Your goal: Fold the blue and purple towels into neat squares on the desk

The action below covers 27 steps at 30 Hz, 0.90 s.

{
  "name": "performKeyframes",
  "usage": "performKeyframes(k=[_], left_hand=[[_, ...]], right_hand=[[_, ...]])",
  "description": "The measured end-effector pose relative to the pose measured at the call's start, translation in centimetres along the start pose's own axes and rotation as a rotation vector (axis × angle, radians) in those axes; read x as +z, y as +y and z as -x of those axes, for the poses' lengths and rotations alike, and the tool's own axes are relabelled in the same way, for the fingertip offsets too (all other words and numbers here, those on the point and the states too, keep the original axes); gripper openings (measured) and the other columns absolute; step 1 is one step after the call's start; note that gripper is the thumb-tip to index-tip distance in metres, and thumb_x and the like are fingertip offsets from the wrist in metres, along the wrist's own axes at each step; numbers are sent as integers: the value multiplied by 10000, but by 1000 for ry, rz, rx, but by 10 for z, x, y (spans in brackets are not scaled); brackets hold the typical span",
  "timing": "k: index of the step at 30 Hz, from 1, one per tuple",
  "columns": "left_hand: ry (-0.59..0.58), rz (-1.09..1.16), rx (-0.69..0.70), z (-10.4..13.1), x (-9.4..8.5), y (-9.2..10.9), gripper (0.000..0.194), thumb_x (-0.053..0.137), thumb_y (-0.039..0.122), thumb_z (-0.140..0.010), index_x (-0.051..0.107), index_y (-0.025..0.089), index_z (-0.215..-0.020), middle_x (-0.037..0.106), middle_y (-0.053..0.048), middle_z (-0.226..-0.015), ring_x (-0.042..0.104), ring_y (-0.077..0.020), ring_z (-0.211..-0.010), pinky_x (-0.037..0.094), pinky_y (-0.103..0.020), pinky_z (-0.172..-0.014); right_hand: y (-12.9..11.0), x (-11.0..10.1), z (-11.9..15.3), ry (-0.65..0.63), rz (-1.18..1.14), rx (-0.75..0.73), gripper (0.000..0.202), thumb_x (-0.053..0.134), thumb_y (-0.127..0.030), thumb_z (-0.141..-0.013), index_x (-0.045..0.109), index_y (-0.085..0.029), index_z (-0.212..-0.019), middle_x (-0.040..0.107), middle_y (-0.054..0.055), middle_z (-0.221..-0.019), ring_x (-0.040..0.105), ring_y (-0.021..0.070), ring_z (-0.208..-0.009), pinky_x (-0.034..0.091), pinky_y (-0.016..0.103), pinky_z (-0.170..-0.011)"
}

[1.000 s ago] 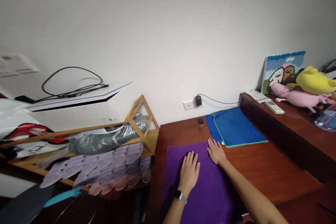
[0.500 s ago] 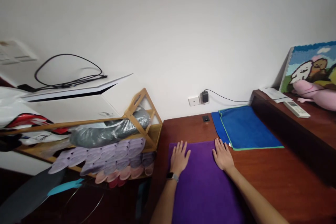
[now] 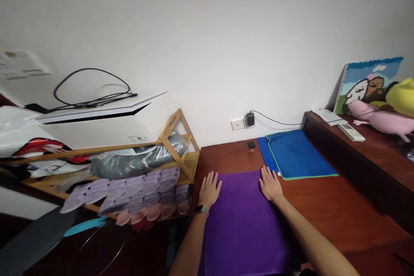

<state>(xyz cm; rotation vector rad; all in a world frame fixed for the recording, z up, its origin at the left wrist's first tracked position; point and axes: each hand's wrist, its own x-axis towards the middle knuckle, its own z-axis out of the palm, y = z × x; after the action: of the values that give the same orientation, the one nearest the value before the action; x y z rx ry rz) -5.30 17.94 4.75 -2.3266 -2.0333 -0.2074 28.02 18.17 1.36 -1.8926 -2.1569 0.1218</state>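
Note:
A purple cloth (image 3: 243,224) lies spread on the reddish-brown wooden desk (image 3: 223,157). My left hand (image 3: 209,189) rests flat at its far left corner, fingers stretched out and pointing away from me; a watch is on that wrist. At the far right corner, my right hand (image 3: 271,184) lies palm down with its fingers extended, touching the cloth's edge. Neither hand grips anything. Just beyond my right hand is a folded blue cloth (image 3: 299,154) with a green border, partly covering a darker blue one (image 3: 268,155).
To the left, a wooden rack (image 3: 181,146) holds several pairs of slippers (image 3: 136,189) and a white box (image 3: 100,133). A black plug (image 3: 250,118) sits in the wall socket. On the raised right ledge are a white remote (image 3: 352,133) and a pink plush toy (image 3: 381,118).
My left hand has slid left to the purple cloth's corner. My right hand stays near the right corner, still flat. The view has shifted slightly to the right.

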Motion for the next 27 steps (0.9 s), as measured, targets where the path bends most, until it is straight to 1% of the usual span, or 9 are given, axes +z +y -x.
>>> performKeyframes(k=[3, 8, 10, 12, 15, 19, 21, 24, 27], left_hand=[[77, 43, 131, 0, -10, 32, 570, 275, 413, -1087, 435, 187, -1585, 417, -114, -1662, 325, -266, -1564, 245, -499, -1289], [47, 157, 370, -4, 6, 141, 566, 272, 454, -1101, 421, 223, -1595, 396, -76, -1679, 307, -228, -1570, 237, -458, -1300], [17, 194, 368, -7, 19, 176, 558, 253, 437, -1104, 396, 250, -1610, 390, -59, -1683, 306, -221, -1570, 242, -459, -1298], [-2, 210, 314, -10, 29, 187, 559, 240, 431, -1103, 373, 270, -1622, 388, -51, -1684, 303, -230, -1572, 245, -480, -1294], [-9, 174, 197, -10, 34, 152, 599, 256, 486, -1089, 332, 263, -1640, 356, -69, -1697, 283, -268, -1580, 240, -521, -1287], [-9, 66, -17, -3, 28, 55, 630, 246, 479, -1080, 343, 197, -1635, 362, -122, -1688, 291, -306, -1575, 261, -539, -1270], [8, 33, -56, 1, 26, 16, 618, 238, 444, -1079, 355, 184, -1628, 379, -123, -1681, 302, -297, -1571, 273, -525, -1266], [28, 16, -52, 4, 26, -7, 609, 240, 415, -1076, 375, 167, -1616, 391, -119, -1676, 305, -274, -1571, 279, -490, -1270], [27, 15, -60, 4, 27, -4, 608, 249, 405, -1072, 391, 151, -1607, 391, -132, -1674, 302, -277, -1572, 271, -485, -1275]], right_hand=[[-1, -2, 3, 16, -10, -24, 659, 249, -380, -1050, 315, -84, -1634, 289, 126, -1696, 199, 247, -1597, 116, 479, -1307], [5, 8, 6, -46, -4, -20, 659, 263, -376, -1043, 330, -79, -1627, 291, 131, -1695, 221, 251, -1591, 165, 477, -1300], [9, 14, 6, -44, 0, -38, 648, 265, -336, -1032, 333, -88, -1627, 284, 123, -1699, 204, 245, -1596, 171, 474, -1298], [12, 18, 6, -36, 3, -43, 645, 261, -312, -1028, 328, -89, -1630, 282, 120, -1701, 195, 239, -1598, 167, 467, -1300], [13, 21, 6, -20, -7, -14, 655, 245, -360, -1047, 301, -83, -1638, 277, 126, -1703, 203, 244, -1596, 160, 467, -1302], [12, 21, 6, -21, -32, -5, 661, 239, -392, -1057, 292, -95, -1644, 279, 123, -1704, 213, 243, -1594, 159, 462, -1302], [10, 19, 5, -31, -38, -1, 661, 242, -391, -1056, 296, -93, -1643, 277, 123, -1704, 213, 240, -1594, 160, 455, -1302], [8, 13, 4, -65, -31, 11, 666, 243, -378, -1051, 293, -67, -1638, 254, 125, -1710, 203, 242, -1596, 157, 451, -1303], [7, 4, 2, -116, -35, 24, 662, 236, -365, -1049, 285, -70, -1640, 251, 118, -1710, 204, 234, -1596, 173, 448, -1299]])
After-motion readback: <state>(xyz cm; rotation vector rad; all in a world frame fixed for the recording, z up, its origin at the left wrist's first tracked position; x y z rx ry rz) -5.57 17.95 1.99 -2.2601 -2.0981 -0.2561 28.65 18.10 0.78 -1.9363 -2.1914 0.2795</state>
